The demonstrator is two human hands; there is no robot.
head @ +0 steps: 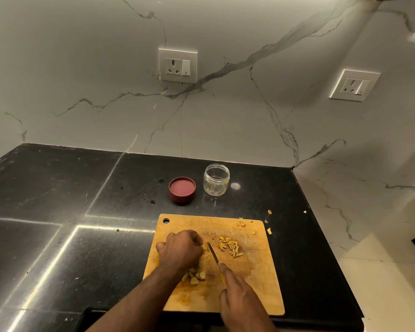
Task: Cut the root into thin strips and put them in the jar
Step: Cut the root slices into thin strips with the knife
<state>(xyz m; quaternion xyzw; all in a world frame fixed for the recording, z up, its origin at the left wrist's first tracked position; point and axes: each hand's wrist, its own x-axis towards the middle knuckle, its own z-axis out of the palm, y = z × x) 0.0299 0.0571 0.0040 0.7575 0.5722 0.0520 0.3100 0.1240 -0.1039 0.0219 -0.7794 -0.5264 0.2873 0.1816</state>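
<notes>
Head view: the step in hand is judged to be slicing, with the jar not yet filled. The left hand (180, 250) is curled knuckles-up on the cutting board (268, 293), its fingers bent down over what must be the root piece (203, 247); only a pale sliver of it shows at the fingertips, so how it is pinched cannot be told. The knife (213, 254) is held by the right hand (241, 298), forefinger laid straight along the spine, the remaining fingers wrapped on the yellow handle. The blade tip lies just beside the left knuckles, on the side away from the left wrist.

Cut strips (230, 247) are piled just beyond the blade, on the far side from the holding hand. Uncut chunks (197, 276) lie beneath the left wrist, between both forearms. The jar (216, 179) stands open and looks empty, well beyond the fingertips, off the board on the black counter (58, 212); its red lid (182, 189) sits just beside it. A few scraps (269, 231) are scattered past the board's edge.

For good strips: fingertips should be kept tucked behind the knuckles, the flat of the blade guided against them, the root held flat-side down so that rolling is prevented. Thin, even spacing is advised, with the holding hand crept back after each cut. Short pieces are the risk: little is left to grip.
</notes>
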